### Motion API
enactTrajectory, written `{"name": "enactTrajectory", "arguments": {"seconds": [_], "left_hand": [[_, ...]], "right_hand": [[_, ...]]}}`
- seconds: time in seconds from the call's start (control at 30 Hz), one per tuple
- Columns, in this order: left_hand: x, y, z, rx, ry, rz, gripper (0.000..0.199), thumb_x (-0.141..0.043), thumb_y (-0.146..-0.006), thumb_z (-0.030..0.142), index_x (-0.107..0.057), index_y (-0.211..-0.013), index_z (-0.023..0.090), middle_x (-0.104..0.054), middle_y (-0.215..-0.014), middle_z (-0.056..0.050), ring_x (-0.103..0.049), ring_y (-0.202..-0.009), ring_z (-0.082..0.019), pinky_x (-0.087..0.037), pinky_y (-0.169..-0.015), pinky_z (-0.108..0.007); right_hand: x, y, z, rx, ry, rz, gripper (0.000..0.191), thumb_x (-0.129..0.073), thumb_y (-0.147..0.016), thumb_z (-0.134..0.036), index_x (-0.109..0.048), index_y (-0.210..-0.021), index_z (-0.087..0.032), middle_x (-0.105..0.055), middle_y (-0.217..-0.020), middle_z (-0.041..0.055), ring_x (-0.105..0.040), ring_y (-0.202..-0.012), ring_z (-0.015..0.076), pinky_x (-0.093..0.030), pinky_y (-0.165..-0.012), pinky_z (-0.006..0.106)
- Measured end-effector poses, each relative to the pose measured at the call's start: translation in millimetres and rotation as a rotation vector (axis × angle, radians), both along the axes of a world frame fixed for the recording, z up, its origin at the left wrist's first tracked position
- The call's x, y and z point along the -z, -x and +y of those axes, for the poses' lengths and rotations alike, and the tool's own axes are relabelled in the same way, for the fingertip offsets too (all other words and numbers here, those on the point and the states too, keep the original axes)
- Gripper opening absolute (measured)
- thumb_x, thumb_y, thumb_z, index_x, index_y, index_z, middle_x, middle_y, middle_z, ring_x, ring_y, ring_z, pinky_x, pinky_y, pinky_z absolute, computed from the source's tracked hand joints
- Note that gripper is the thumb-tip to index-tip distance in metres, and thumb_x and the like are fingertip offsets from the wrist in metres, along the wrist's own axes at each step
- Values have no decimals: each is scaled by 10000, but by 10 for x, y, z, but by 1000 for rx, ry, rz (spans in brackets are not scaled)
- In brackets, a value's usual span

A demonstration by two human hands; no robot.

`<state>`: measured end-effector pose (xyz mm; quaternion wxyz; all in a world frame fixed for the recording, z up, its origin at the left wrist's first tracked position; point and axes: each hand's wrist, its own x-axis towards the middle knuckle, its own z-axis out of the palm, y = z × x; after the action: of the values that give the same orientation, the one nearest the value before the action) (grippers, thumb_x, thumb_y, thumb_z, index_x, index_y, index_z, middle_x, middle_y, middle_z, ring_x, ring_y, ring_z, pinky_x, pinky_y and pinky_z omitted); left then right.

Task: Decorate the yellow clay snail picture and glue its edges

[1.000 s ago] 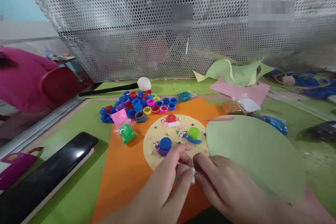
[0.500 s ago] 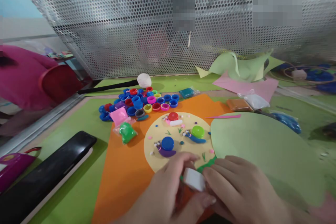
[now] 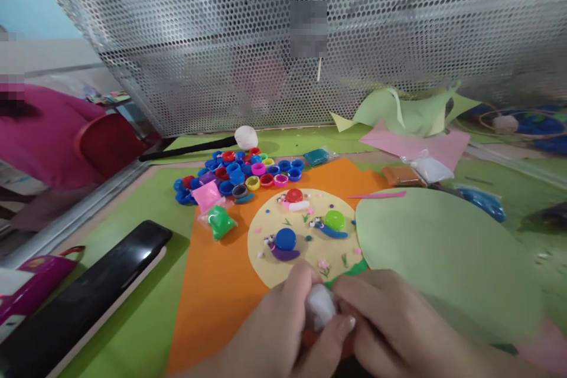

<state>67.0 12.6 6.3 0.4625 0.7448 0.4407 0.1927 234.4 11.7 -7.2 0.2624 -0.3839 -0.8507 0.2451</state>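
Note:
My left hand (image 3: 283, 326) and my right hand (image 3: 392, 320) meet low in the middle, pinching a small white packet (image 3: 321, 307) between them. Fingers cover its edges, and its contents cannot be made out. Just beyond lies a cream paper circle (image 3: 262, 269) with three snail figures: one with a blue cap shell (image 3: 286, 239), one with a lime-green cap shell (image 3: 335, 221), one with a red cap shell (image 3: 295, 196). Small flowers and grass blades dot the circle. A green strip (image 3: 352, 271) runs along its lower right edge, near my right fingers.
Bottle caps (image 3: 234, 174) are heaped behind the circle, with pink (image 3: 207, 196) and green clay packets (image 3: 220, 222) in front. Orange paper (image 3: 208, 283) lies underneath. A pale green paper circle (image 3: 443, 260) is at right, a black case (image 3: 88, 301) at left. Perforated metal (image 3: 199, 71) rises behind.
The white packet has turned in my fingers and now looks rounder. My hands have shifted slightly, uncovering a pink flower on the cream circle. The view has moved a little.

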Motion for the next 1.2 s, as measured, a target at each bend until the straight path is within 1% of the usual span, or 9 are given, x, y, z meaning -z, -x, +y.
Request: {"name": "enactTrajectory", "arguments": {"seconds": [0.17,0.33,0.47,0.7,0.8,0.97,1.1,1.17,1.2], "left_hand": [[152,135,38,28,-538,17,184,-432,-861,333,-389,-951,179,-531,-692,-7,-469,-504,-113,-358,-436,-194],[105,130,63,81,-908,144,50,-364,-858,176,-402,-886,160,-527,-694,-35,-478,-535,-149,-344,-400,-209],[18,76,79,111,-1052,285,189,-334,-810,60,-421,-973,102,-591,-758,-73,-558,-643,-199,-477,-480,-285],[-22,48,63,97,-1171,356,298,-228,-792,2,-435,-666,176,-535,-617,-5,-511,-584,-152,-418,-470,-239],[-63,29,44,122,-1078,355,306,-226,-738,-2,-432,-602,178,-527,-594,8,-497,-576,-130,-411,-495,-216],[-58,12,-11,232,-950,438,232,-312,-698,25,-489,-630,159,-543,-647,-3,-494,-615,-145,-407,-540,-233],[2,49,-55,320,-711,278,212,-344,-735,97,-468,-594,195,-523,-616,9,-469,-611,-154,-382,-540,-240],[-28,91,-81,261,-502,166,155,-402,-758,180,-464,-616,202,-519,-621,13,-467,-602,-147,-371,-515,-229],[-56,116,-95,199,-404,130,126,-436,-776,238,-468,-659,202,-520,-634,14,-471,-590,-141,-368,-500,-224]], "right_hand": [[-189,-53,44,-79,69,-135,249,-242,-828,-147,-478,-759,-186,-575,-636,13,-499,-501,138,-343,-469,227],[-248,-57,59,-89,99,-177,232,-289,-860,-185,-518,-828,-173,-605,-685,28,-536,-531,161,-366,-479,242],[-281,-47,33,-79,198,-232,188,-319,-857,-155,-501,-902,-166,-624,-723,40,-572,-574,169,-355,-473,236],[-434,-5,2,-88,338,-446,182,-374,-815,-69,-513,-805,-184,-617,-682,19,-567,-531,161,-275,-430,232],[-437,-1,43,-137,410,-483,135,-430,-778,-88,-514,-760,-192,-582,-613,-13,-512,-471,132,-236,-395,212],[-407,42,83,-31,322,-568,106,-506,-708,-103,-508,-642,-186,-445,-479,-56,-245,-341,72,-115,-332,221],[-393,21,11,-156,430,-376,144,-509,-745,-123,-490,-612,-174,-501,-524,-54,-353,-395,56,-190,-336,175],[-384,-22,-23,-207,422,-232,131,-503,-741,-116,-493,-629,-184,-515,-525,-58,-381,-389,51,-211,-322,151],[-378,-46,-34,-132,356,-171,112,-488,-734,-123,-488,-648,-194,-512,-518,-57,-387,-381,58,-203,-310,157]]}}
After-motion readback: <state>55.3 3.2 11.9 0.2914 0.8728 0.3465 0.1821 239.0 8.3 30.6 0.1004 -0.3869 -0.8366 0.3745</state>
